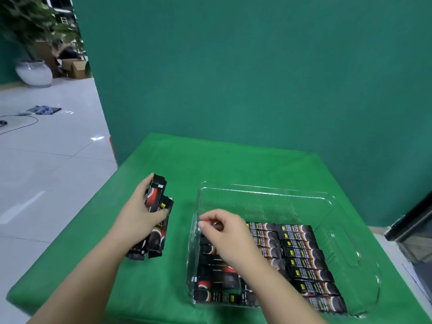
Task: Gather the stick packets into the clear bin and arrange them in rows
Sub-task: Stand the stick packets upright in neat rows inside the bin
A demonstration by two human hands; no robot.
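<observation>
A clear plastic bin (264, 197) stands on the green table, right of centre. Black stick packets (301, 256) with red and yellow print lie in rows across its near half. My left hand (138, 211) grips a bundle of stick packets (156, 199) just left of the bin, their lower ends resting on the cloth. My right hand (224, 235) hovers inside the bin over its left rows, fingers curled downward; whether it pinches a packet is hidden.
The green-covered table (233, 160) ends close on the left, with white tiled floor (46, 160) beyond. A green backdrop (257, 66) rises behind the table. A dark box edge (416, 230) sits at the right. A white plant pot (34, 73) stands far left.
</observation>
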